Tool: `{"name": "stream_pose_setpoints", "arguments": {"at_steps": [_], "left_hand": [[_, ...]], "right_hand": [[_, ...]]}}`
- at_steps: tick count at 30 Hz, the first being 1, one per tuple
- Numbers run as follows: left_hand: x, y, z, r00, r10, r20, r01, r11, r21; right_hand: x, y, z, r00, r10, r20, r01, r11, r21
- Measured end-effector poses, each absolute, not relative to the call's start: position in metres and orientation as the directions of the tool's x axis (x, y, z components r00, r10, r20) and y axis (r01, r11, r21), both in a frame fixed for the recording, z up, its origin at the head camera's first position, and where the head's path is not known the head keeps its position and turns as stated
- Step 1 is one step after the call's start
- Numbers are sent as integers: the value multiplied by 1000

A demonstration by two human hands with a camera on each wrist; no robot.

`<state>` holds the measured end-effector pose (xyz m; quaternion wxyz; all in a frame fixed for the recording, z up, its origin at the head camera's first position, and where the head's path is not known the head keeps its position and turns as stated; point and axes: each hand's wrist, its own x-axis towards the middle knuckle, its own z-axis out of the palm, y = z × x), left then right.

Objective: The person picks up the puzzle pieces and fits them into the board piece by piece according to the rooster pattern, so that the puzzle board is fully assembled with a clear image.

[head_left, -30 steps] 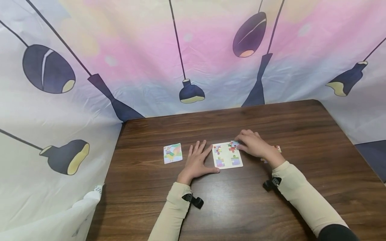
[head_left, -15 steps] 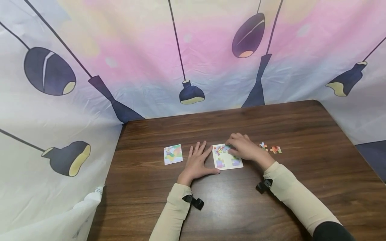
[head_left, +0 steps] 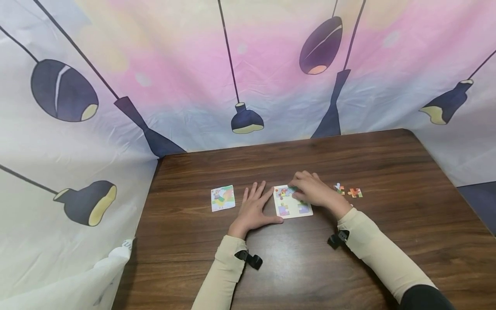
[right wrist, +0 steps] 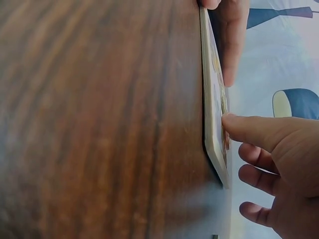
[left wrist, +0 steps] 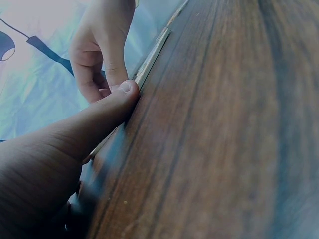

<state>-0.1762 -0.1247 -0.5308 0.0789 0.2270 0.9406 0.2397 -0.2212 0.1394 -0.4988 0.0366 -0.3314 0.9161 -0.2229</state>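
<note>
A small square jigsaw board [head_left: 292,210] lies on the table with several colourful pieces set in its pale bed. My left hand [head_left: 252,211] is spread flat along its left side, index fingertip at the far corner and thumb at the near one; the left wrist view shows that thumb against the board's edge [left wrist: 154,57]. Over the far right part of the board, my right hand [head_left: 315,189] pinches a puzzle piece [head_left: 289,192], mostly hidden beneath the fingers. From the right wrist, its thumb [right wrist: 244,128] presses down at the board's face.
Two loose puzzle pieces, a bluish one [head_left: 339,188] and a red-orange one [head_left: 354,192], lie right of the board. A square picture card [head_left: 222,198] sits left of my left hand. A printed cloth [head_left: 186,94] hangs behind the dark wooden table [head_left: 294,267].
My right hand has moved left over the board with the puzzle piece, from its far right corner toward the top middle, uncovering the loose pieces. The left hand has stayed put.
</note>
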Motion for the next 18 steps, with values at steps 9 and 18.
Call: {"name": "stream_pose_setpoints", "arguments": {"at_steps": [9,18], "left_hand": [[-176,-124,-531,-886,461,-42,384,783,489],[-176,-124,-531,-884,466,-33,391,777,494]], "right_hand": [[-219,138,-497,-756,-644,120,-620,644,-448],[-218,142,-499,-757,-646,92,-607,646,-462]]}}
